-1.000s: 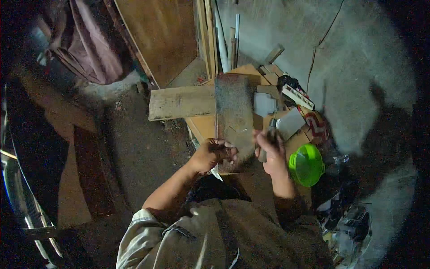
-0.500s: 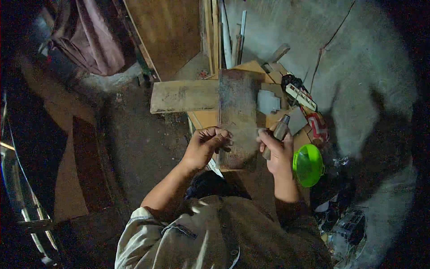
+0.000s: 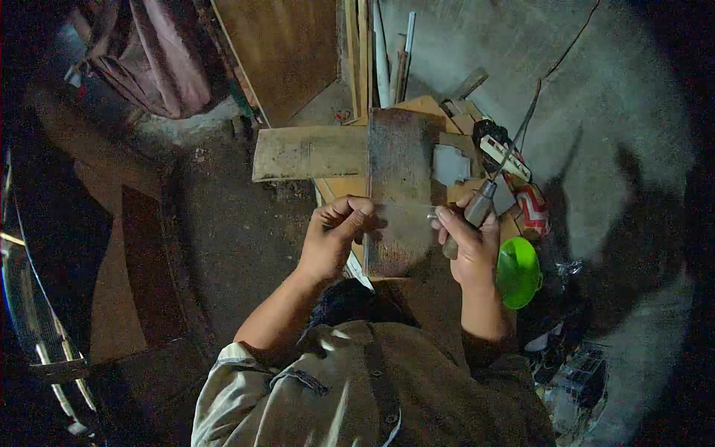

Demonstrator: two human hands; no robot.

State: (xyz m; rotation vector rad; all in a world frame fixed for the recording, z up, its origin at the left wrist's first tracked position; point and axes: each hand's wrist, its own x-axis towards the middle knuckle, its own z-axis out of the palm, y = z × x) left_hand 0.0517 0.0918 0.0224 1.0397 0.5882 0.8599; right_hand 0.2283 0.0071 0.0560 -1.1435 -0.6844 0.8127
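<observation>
Over a dark, worn board (image 3: 402, 160), both my hands are raised at chest level. My left hand (image 3: 331, 237) is closed in a pinch at the board's left edge. A faint thin strand (image 3: 406, 205) seems to run from its fingertips toward my right hand (image 3: 473, 242). Wrapped in that right hand is a wooden-handled tool (image 3: 479, 210) with a metal collar and a long thin shaft pointing up and away. Between the right thumb and index finger shows a small shiny bit (image 3: 432, 216), too small to name.
A pale plank (image 3: 309, 153) sticks out left from the board. Cardboard, a white power strip (image 3: 505, 158) and a red-and-white patterned thing (image 3: 532, 208) lie to the right. A bright green plastic bowl (image 3: 519, 274) is beside my right wrist. Wooden boards (image 3: 279, 56) lean at the back.
My hands have drawn slightly apart, the right one moving right. The tool's handle has tilted a little, and its shaft now shows more clearly.
</observation>
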